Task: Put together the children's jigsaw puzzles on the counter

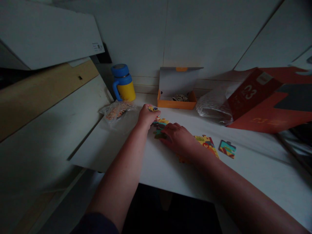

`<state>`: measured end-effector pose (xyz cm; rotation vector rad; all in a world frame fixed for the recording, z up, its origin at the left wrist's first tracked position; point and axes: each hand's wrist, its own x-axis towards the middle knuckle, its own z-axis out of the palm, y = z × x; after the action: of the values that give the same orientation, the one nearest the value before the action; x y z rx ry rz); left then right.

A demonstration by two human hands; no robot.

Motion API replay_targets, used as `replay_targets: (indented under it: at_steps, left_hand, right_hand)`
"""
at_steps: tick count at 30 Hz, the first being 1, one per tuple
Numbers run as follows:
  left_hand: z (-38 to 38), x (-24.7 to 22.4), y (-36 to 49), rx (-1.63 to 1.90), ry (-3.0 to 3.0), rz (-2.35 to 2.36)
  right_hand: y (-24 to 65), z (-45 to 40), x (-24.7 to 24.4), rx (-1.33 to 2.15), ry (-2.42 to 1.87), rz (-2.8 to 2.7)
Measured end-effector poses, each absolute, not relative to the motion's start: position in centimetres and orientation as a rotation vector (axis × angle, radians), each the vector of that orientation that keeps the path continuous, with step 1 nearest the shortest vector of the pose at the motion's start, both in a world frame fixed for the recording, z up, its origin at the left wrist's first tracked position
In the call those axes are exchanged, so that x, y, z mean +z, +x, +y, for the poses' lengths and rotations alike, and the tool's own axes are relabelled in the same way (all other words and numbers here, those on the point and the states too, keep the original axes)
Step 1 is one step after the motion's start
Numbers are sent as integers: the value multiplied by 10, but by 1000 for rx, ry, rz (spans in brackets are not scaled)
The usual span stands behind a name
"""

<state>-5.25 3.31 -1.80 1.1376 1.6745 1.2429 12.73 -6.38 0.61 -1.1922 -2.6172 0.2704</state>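
Near the middle of the white table, my left hand is closed on a colourful puzzle piece between thumb and fingers. Just below it lie joined puzzle pieces in yellow, teal and green. My right hand rests over their right edge, its fingers bent and partly hidden; whether it grips a piece is unclear. A yellow and red puzzle section lies partly under my right forearm. Farther right is a separate teal puzzle piece.
An open orange box stands at the back, beside clear plastic wrap and a large red box. At the back left are a blue and yellow mug and a plastic bag. The white table ends near my body.
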Motion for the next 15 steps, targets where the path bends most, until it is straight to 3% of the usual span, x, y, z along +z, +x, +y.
replay_targets:
  at_steps: [15]
  left_hand:
    - [33, -17, -51, 1325, 1085, 1581]
  right_hand:
    - [127, -66, 2, 149, -1295, -2607]
